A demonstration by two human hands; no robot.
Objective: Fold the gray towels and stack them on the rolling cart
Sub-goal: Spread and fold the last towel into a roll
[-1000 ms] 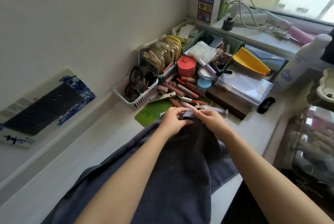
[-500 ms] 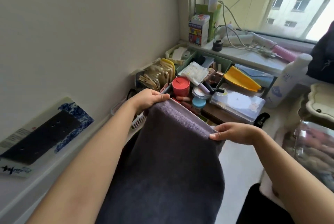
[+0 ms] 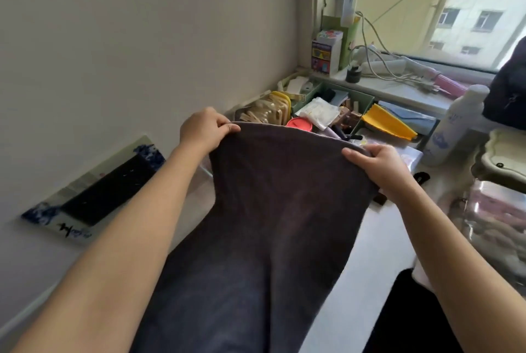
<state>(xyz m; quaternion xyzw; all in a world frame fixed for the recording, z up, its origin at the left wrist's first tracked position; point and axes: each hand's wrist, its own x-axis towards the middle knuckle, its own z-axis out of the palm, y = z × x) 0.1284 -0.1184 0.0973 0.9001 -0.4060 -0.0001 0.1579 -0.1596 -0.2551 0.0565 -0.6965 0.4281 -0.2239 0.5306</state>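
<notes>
A dark gray towel [image 3: 273,210] hangs stretched between my two hands above the white counter [image 3: 367,261]. My left hand [image 3: 203,130] pinches its upper left corner. The upper right corner is gripped by my right hand [image 3: 380,166]. The top edge runs taut between the hands, and the rest of the cloth drapes down toward me and out of the bottom of the frame. No rolling cart is in view.
Cluttered organisers with a red jar [image 3: 299,124], a yellow cloth [image 3: 387,122] and cosmetics fill the counter's far end. A white bottle [image 3: 452,130] and a clear container [image 3: 495,216] stand at the right. A blue-and-black board [image 3: 94,193] leans on the left wall.
My hands went from together at the towel's edge on the counter to apart and raised, lifting the towel and spreading its top edge wide.
</notes>
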